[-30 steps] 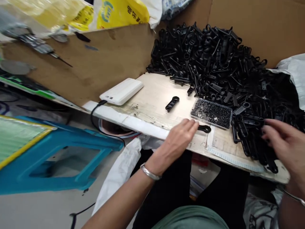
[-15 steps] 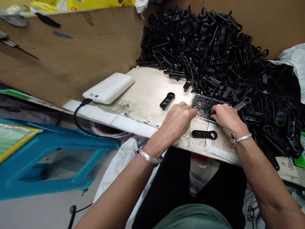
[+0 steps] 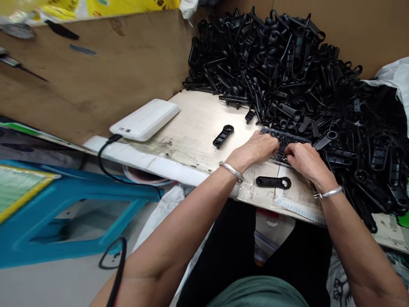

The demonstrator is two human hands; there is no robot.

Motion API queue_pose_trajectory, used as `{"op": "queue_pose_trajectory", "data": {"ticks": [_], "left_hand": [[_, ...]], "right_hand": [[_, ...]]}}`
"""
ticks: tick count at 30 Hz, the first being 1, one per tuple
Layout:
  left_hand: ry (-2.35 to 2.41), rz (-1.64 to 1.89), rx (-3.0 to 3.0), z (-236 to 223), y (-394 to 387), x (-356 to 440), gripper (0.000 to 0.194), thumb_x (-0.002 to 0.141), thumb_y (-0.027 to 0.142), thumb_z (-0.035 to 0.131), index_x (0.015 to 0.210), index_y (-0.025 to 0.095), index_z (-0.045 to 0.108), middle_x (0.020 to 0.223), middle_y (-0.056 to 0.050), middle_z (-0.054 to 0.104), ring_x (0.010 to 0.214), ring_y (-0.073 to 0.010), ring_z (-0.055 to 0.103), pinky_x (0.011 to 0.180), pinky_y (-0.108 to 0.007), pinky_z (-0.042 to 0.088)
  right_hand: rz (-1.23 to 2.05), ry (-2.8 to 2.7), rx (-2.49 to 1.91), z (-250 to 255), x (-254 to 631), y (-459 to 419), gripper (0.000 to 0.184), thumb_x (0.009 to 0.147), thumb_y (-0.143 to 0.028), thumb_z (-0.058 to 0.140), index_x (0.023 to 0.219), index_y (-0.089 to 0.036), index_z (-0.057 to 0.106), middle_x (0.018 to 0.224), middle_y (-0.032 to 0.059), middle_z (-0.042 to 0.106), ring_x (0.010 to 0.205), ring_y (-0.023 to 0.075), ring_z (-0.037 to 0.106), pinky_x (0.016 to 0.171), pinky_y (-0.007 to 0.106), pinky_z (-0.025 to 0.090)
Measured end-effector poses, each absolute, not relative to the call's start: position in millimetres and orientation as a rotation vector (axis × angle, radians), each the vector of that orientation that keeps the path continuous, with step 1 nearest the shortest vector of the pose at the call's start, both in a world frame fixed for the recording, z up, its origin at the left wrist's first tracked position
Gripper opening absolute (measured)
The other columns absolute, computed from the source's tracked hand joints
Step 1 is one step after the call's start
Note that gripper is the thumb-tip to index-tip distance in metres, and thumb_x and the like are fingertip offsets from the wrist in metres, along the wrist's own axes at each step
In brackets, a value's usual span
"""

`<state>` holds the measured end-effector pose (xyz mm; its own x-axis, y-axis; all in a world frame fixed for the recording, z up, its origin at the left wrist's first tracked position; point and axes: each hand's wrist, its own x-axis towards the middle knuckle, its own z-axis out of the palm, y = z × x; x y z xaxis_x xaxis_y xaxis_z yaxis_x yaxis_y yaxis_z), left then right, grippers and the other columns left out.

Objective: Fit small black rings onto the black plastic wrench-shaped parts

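Note:
A shallow clear tray [image 3: 298, 139] full of small dark screw-like pieces lies at the foot of a big heap of black plastic parts. My left hand [image 3: 259, 147] reaches over the tray's left side, its fingers curled down; whatever is between them is hidden. At the tray's right part, my right hand [image 3: 305, 160] has thumb and fingertips pinched together among the small pieces, and what they hold is too small to make out. One black handle-shaped part [image 3: 273, 182] lies flat just in front of the tray. Another black part [image 3: 223, 136] rests to the left of my left hand.
The heap of black parts [image 3: 281, 64] covers the back and right of the table. A white power bank [image 3: 145, 119] with a black cable sits at the left edge. Below it stands a blue plastic stool [image 3: 79, 209]. A cardboard wall [image 3: 96, 81] rises behind.
My left hand has moved right, from the tray's left edge to over the small pieces. My right hand stays at the tray, nearly in place. A loop of black cable shows beside my left forearm.

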<state>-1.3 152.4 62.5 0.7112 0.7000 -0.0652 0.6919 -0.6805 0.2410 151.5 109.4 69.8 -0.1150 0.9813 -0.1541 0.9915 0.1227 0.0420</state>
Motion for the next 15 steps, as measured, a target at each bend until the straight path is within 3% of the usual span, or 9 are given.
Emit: {"op": "queue_pose_trajectory", "data": {"ticks": [10,15], "left_hand": [[1.181,0.053,2.694,60.3,149.5,-3.3,0.025,0.083,0.003,0.040,0.077,0.014,0.062,0.082,-0.009,0.069,0.087,-0.0229,0.062,0.084,-0.039,0.038],[1.136,0.083,2.699,56.7,152.1,-2.8,0.026,0.082,0.001,0.039,0.074,0.014,0.060,0.078,-0.006,0.066,0.082,-0.0212,0.061,0.085,-0.040,0.037]], "right_hand": [[-0.254,2.464,2.023,73.8,161.7,109.0,0.034,0.089,-0.009,0.045,0.107,-0.018,0.073,0.105,0.0080,0.072,0.102,0.0227,0.064,0.087,0.030,0.044],[-0.254,2.596,2.112,76.2,162.0,102.9,0.031,0.089,-0.007,0.044,0.100,-0.015,0.072,0.102,0.0083,0.072,0.097,0.0219,0.064,0.086,0.030,0.044]]}}
